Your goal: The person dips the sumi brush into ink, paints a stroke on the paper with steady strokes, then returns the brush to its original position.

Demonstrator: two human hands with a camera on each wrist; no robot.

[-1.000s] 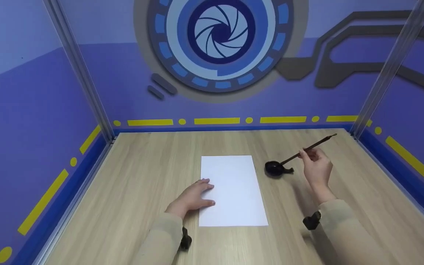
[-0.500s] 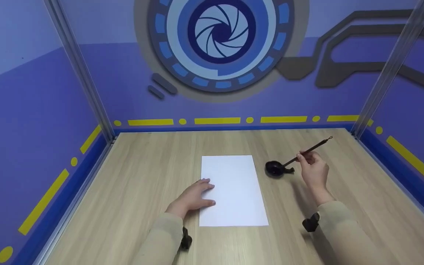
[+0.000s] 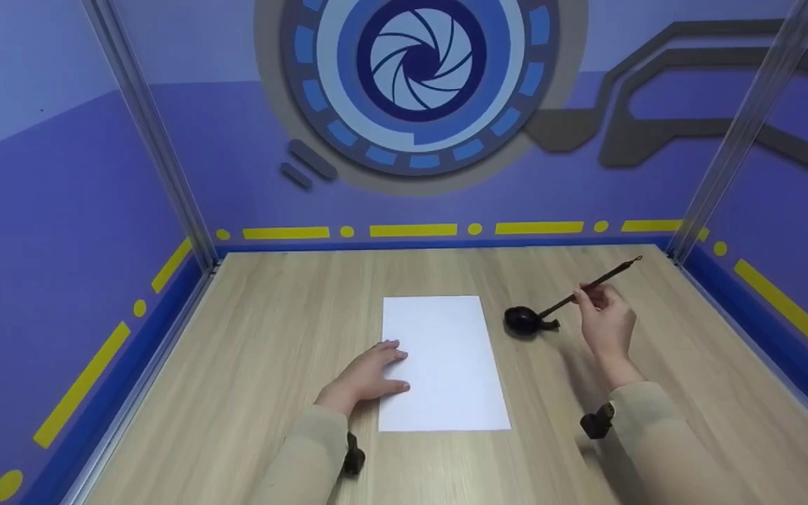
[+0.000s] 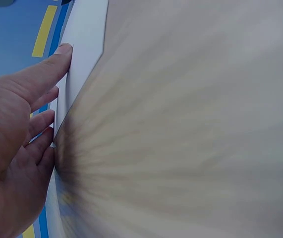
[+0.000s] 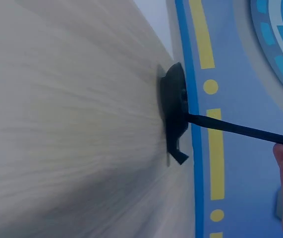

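Resting on the left edge of the paper (image 3: pixel 446 365), the left hand (image 3: pixel 365 373) has thumb and fingers spread apart and grasps nothing; their tips extend onto the white sheet. To the right of the paper, the right hand (image 3: pixel 606 319) pinches the brush (image 3: pixel 558 304) along its shaft, thumb closed against fingers. The brush slants, its looped upper end pointing away from the paper and its lower end at the opening of the dish (image 3: pixel 520 321), where the tip is hidden. Black, with a short handle directed away from the paper, the dish sits on the table (image 3: pixel 271 337) just beside the paper's right edge, between it and the right hand. Beyond the paper's far edge stands a purple wall (image 3: pixel 236 161) bearing a circular emblem (image 3: pixel 421 63) and yellow dashes.
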